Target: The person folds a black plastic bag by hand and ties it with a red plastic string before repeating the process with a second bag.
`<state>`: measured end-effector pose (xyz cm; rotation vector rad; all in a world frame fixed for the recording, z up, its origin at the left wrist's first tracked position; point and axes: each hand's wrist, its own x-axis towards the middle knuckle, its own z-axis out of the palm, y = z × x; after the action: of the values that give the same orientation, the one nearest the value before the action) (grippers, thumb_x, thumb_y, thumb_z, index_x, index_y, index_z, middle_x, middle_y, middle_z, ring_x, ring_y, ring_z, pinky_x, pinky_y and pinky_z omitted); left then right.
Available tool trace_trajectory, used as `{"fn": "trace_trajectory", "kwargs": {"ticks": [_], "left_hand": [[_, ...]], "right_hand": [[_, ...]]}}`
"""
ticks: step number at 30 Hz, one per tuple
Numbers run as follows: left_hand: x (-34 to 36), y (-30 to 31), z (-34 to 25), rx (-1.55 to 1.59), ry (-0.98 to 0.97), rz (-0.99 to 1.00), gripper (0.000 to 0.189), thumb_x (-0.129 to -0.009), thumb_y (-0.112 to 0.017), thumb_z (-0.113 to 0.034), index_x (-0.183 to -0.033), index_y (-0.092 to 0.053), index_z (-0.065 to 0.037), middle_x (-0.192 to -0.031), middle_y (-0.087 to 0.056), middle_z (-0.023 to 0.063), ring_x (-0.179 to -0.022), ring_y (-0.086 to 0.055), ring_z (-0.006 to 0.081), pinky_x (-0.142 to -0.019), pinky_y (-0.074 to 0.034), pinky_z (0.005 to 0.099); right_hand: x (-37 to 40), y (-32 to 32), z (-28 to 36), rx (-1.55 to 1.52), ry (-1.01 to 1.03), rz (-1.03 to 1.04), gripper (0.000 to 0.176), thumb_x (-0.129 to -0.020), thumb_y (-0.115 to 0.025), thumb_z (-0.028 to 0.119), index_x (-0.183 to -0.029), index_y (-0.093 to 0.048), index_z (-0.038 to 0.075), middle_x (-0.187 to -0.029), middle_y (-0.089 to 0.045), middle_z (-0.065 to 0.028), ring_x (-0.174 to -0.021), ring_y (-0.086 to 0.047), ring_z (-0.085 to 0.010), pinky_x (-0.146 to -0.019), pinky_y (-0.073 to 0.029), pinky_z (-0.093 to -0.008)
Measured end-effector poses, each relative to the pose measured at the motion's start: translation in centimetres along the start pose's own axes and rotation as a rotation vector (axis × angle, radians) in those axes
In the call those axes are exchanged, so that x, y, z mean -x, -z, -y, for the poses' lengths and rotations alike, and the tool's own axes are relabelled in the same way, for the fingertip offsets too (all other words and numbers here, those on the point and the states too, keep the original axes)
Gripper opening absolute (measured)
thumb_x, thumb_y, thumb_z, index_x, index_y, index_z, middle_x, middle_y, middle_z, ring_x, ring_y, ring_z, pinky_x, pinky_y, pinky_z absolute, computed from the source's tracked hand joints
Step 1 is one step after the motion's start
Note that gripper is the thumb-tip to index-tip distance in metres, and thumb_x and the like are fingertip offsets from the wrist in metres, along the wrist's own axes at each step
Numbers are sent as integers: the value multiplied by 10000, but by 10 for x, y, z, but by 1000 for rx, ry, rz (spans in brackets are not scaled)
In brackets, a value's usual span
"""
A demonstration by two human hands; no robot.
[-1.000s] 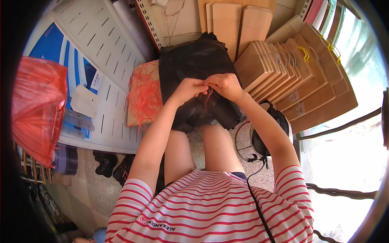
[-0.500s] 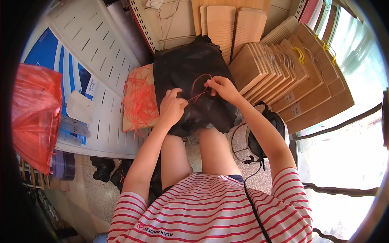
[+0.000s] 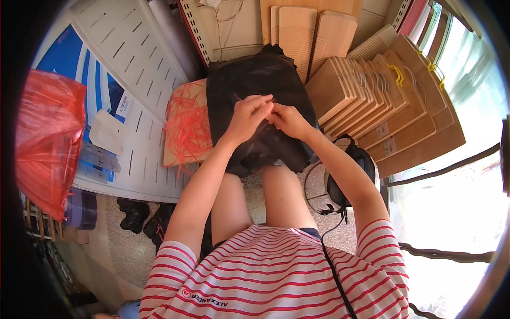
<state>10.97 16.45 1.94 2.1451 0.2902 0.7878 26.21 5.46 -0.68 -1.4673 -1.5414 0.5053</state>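
Over the black plastic sheet (image 3: 260,80), my two hands meet fingertip to fingertip. My left hand (image 3: 249,118) has its fingers bent and pressed together, and my right hand (image 3: 287,120) pinches close beside it. Whatever lies between the fingers is mostly hidden; the red strand is hard to make out now. Left of the black sheet, a pile of red shredded strips (image 3: 186,125) rests on a light wooden board (image 3: 200,90).
Wooden boards (image 3: 340,95) stand in a row at the right, with a black bag (image 3: 348,165) below them. A white slotted shelf (image 3: 133,48) runs along the left, near a red plastic bag (image 3: 50,143). Ridged boards (image 3: 295,37) lean at the back.
My left hand has moved up and right to meet my right hand, which has dropped slightly. The red strand stretched between them earlier is now mostly hidden. The view has shifted a little.
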Motion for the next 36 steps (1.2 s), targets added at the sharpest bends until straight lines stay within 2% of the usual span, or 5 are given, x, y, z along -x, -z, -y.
{"fn": "trace_trajectory", "kwargs": {"ticks": [5,10,19,24,36], "left_hand": [[1,-6,9,190,310,-78,298,-984,-461,-248,-1164,-516,-17,-900,-705,126,-671,-614,152,-656,-490,284],[11,-16,12,35,264,11,445,-802,-664,6,-1224,-522,-14,-919,-708,66,-621,-538,48,-621,-460,209],[12,-29,22,107,341,2,415,-732,-726,-90,-1114,-591,-4,-871,-732,95,-788,-696,155,-720,-517,265],[10,-32,33,65,368,5,375,-710,-741,-114,-1044,-607,-13,-859,-732,90,-807,-702,166,-733,-521,274],[9,-22,19,212,329,92,238,-829,-685,-59,-1060,-692,-4,-884,-690,29,-640,-529,60,-589,-432,209]], "right_hand": [[8,4,-5,-243,-117,-32,59,-902,-585,36,-933,-612,-6,-767,-647,-49,-650,-601,-112,-634,-491,-258],[8,10,-22,-322,-120,5,120,-891,-605,27,-979,-670,-20,-810,-673,-59,-661,-600,-98,-649,-493,-242],[8,15,-16,-601,-261,49,143,-825,-676,-24,-967,-694,-36,-874,-701,-100,-735,-633,-96,-673,-531,-247],[8,2,2,404,212,-218,96,-793,-688,60,-878,-665,21,-806,-668,-76,-700,-664,-222,-609,-536,-304],[13,1,-3,517,259,-362,176,-813,-708,201,-822,-590,70,-792,-596,-84,-706,-626,-296,-583,-504,-383]]}}
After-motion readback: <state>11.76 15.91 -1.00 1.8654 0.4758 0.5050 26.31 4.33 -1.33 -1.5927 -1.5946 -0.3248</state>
